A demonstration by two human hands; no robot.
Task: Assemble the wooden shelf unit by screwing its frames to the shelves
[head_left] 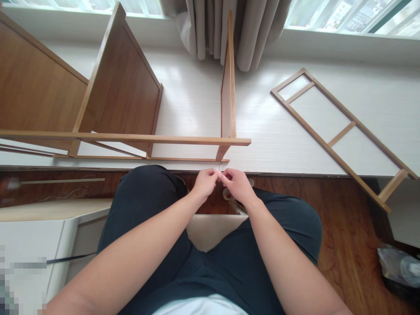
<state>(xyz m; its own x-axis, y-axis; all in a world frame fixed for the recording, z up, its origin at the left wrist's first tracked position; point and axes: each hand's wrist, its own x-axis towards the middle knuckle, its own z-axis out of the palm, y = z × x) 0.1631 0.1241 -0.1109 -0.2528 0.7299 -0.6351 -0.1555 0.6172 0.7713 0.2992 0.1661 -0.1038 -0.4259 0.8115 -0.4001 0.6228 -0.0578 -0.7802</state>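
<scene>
My left hand [207, 181] and my right hand [236, 183] meet fingertip to fingertip, both closed in a pinch. A thin, shiny metal rod [221, 167] sticks up from between them; its lower part is hidden, and I cannot tell if it is a screw or a hex key. Just beyond it lies the near end of a wooden frame, whose long side rail [170, 139] runs off to the left. An upright wooden panel [229, 87] meets that rail close to its right end. Farther left, a second wooden panel [121, 83] stands joined to the frame.
A ladder-like wooden frame [341, 138] lies at the right, one end overhanging the edge of the white platform [259, 118]. Grey curtains [213, 30] hang at the back, touching the upright panel. A clear plastic bag [398, 264] is at lower right. White furniture [33, 236] stands at left.
</scene>
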